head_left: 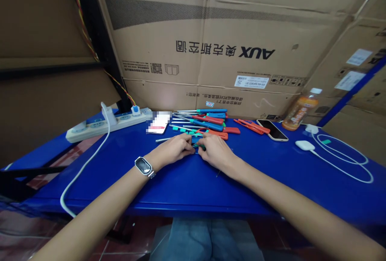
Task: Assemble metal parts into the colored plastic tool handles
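Observation:
My left hand (177,148), with a watch (144,166) on its wrist, is closed in a pinch over the blue table (181,190). Opposite it, my right hand (215,150) is closed too, its fingertips around a small green part (201,147). The fingertips nearly meet, and what the left ones pinch is mostly hidden. Just beyond both hands lies a pile of long-nosed lighters with metal stems, among them a blue lighter (211,125) and a red lighter (208,119). Small green pieces (182,130) lie among the stems. A thin wire-like piece (218,173) rests below my right hand.
Red-orange handle pieces (252,126) lie beside a phone (273,130) at right. Behind it stand an orange drink bottle (301,109) and a white charger cable (340,164). A power strip (120,121) and another phone (158,123) are at left. A cardboard box (211,23) walls the back.

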### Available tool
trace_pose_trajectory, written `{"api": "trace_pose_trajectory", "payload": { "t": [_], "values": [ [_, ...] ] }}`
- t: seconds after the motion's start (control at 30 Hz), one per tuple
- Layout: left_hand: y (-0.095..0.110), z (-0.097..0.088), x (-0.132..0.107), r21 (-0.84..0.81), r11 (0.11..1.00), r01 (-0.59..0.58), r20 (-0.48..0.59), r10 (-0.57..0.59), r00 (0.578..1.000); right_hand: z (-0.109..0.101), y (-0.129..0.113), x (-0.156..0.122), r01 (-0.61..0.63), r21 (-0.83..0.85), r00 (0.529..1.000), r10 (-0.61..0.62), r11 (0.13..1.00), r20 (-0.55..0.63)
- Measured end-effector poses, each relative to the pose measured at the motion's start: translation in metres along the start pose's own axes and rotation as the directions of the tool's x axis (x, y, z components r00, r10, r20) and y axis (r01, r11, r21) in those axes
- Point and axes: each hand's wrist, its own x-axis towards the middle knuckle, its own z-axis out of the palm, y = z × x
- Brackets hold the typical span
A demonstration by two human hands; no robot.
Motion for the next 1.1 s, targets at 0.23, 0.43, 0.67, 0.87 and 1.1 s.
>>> {"api": "trace_pose_trajectory", "payload": {
  "t": [0.23,0.43,0.67,0.87,1.1],
  "values": [
    [-0.0018,0.0011,0.0005,-0.001,1.000,0.000,0.002,0.000,1.000,-0.0044,0.0015,-0.0050,0.045,-0.092,0.998,-0.042,0.995,0.038],
    [-0.0003,0.0002,0.0013,0.026,1.000,-0.012,0.003,0.012,1.000,-0.0040,0.0045,-0.0046,0.088,-0.107,0.996,-0.087,0.990,0.006],
    [-0.0019,0.0017,0.0003,0.052,0.999,-0.003,0.010,0.002,1.000,0.0021,0.0008,-0.0037,-0.001,-0.051,1.000,0.001,0.999,-0.010],
    [0.0010,0.0008,0.0016,0.060,0.998,0.007,0.008,-0.008,1.000,0.0025,-0.0015,-0.0043,-0.046,-0.051,0.999,0.046,0.998,0.011],
    [0.0054,-0.0006,0.0024,0.086,0.996,0.003,0.002,-0.003,1.000,-0.0026,-0.0049,-0.0011,-0.042,-0.071,0.998,0.045,0.997,0.037]
  ]
}}
